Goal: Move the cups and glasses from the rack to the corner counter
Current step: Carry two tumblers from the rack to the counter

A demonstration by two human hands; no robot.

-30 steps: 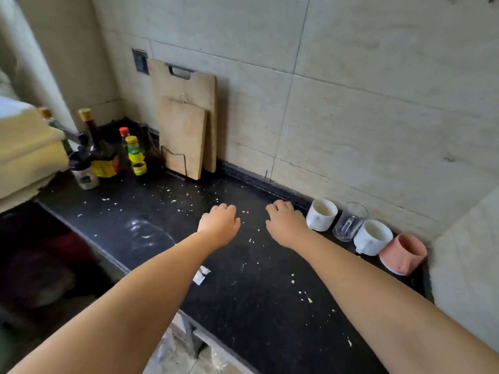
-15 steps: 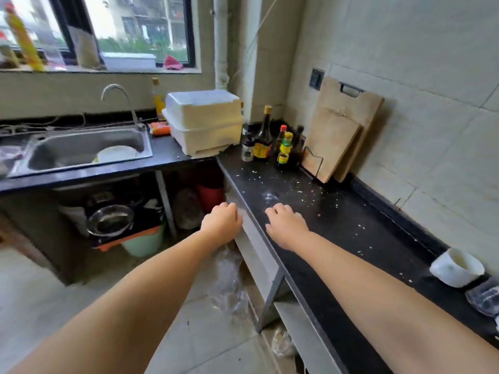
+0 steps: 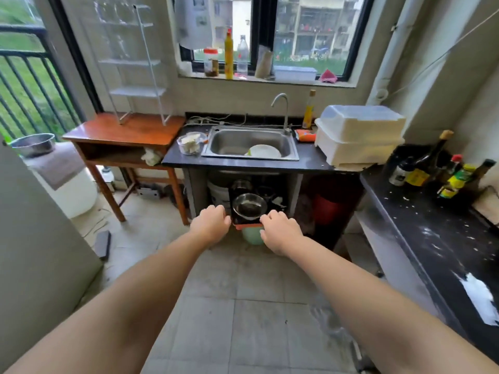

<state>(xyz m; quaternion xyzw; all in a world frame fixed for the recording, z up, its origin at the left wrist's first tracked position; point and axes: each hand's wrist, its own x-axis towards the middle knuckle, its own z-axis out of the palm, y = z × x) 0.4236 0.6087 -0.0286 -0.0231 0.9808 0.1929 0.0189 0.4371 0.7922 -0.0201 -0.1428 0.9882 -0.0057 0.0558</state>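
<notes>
White wire makes up the rack [image 3: 135, 63], which stands on a wooden table [image 3: 121, 130] in the upper left of the frame, beside the barred door. One rack, with three shelves showing plainly. Faint clear shapes on its upper shelves may be glasses, but they are too blurred to count, and I can make out no cup anywhere.

Both arms reach forward at the centre of the frame. The left hand [image 3: 210, 225] and right hand [image 3: 280, 233] are loosely curled, knuckles up, and hold nothing. I judge two free hands are carried ready for the rack, so a glass could go in each.

Along the right edge runs the black counter [image 3: 432, 238], dusted with pale crumbs. Its near stretch holds no cups or glasses, and one scrap of white paper lies on it at lower right. Bottles [image 3: 421, 168] crowd its far end against the wall, about six of them, likely pushed back to leave working room.

At upper centre is one steel sink [image 3: 216, 147] with one white plate [image 3: 263, 151] in it. Two steel bowls show: one under the sink [image 3: 248, 206], one at the left edge [image 3: 33, 144].
</notes>
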